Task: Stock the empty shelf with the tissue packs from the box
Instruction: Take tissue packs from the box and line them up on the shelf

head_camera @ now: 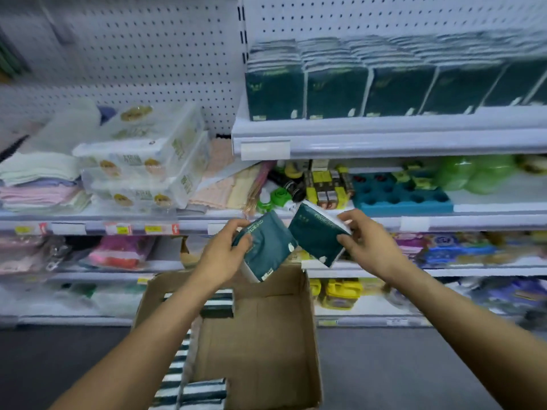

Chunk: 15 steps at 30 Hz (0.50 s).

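Gripping one dark green plastic-wrapped tissue pack (268, 248), left hand (220, 255) holds it over brown cardboard box (260, 344), long axis tilted up-left. Right hand (368, 242) pinches 2nd dark green pack (318, 235), long axis tilted up-right. More packs (204, 392) lie in box; stocked row (334, 90) stands on white upper shelf (384, 134).

Two dark green plastic-wrapped tissue packs with white edges, held above the box: the left pack (266, 248) tilted, top toward 1 o'clock; the right pack (318, 233) tilted, top toward 11 o'clock, corners nearly touching. Open brown cardboard box (266, 335) at 6 o'clock, more green-white packs (189, 392) stacked along its left wall. White metal shelf (384, 134) at 1 o'clock holds a row of upright dark green packs (334, 90).
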Tool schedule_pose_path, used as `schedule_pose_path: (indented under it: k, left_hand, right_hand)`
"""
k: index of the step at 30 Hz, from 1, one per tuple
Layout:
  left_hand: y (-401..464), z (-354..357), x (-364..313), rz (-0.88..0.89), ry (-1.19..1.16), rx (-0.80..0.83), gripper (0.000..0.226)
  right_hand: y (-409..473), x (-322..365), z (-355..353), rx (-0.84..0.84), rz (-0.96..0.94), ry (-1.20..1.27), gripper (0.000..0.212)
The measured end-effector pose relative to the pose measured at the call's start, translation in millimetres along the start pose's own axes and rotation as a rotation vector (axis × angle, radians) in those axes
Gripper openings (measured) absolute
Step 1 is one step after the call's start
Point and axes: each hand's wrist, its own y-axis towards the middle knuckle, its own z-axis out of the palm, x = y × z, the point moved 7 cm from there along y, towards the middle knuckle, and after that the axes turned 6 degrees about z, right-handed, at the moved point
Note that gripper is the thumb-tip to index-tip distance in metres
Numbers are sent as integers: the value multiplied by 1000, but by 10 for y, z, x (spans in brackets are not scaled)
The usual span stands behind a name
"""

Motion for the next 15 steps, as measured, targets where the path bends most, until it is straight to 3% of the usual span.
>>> schedule_pose_path:
  k: [15]
  left_hand:
    - [1008, 1403, -2448, 211, -315, -115, 17]
  right_hand:
    - [474, -1022, -3041, -262, -195, -48, 27]
